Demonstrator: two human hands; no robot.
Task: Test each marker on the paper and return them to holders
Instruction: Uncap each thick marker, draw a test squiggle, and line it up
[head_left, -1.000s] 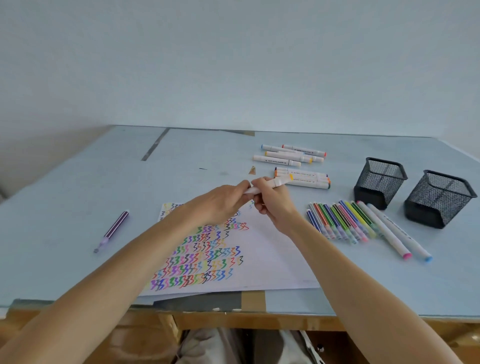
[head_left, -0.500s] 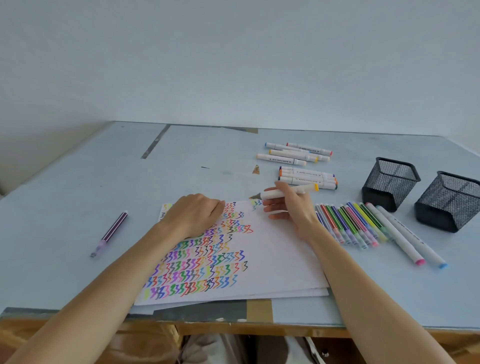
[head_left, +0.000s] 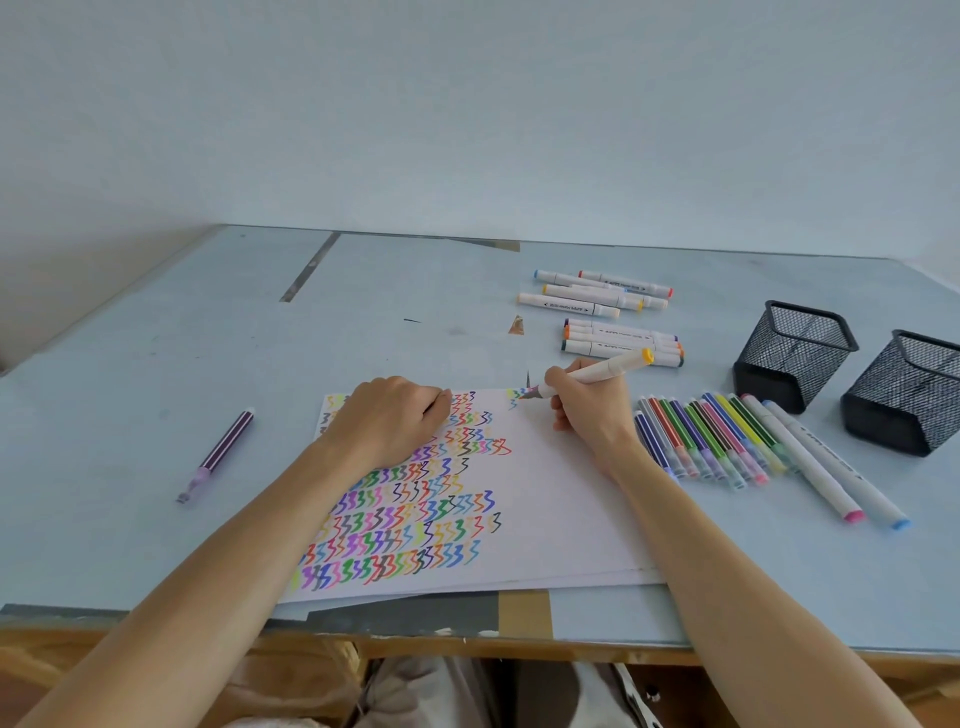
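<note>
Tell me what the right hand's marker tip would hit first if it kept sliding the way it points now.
The right hand aims the marker left along the paper's far edge. First it would likely cross the small squiggles already at its tip, then the left hand; exact depth is hard to judge.

black mesh holders (head_left: 795, 353), multicoloured squiggled paper (head_left: 545, 493)

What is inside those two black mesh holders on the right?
Nothing shows inside either black mesh holder: no marker sticks out above the rims, and through the mesh they look empty. The very bottoms are hidden by solid bases, so small items there cannot be ruled out.
</note>
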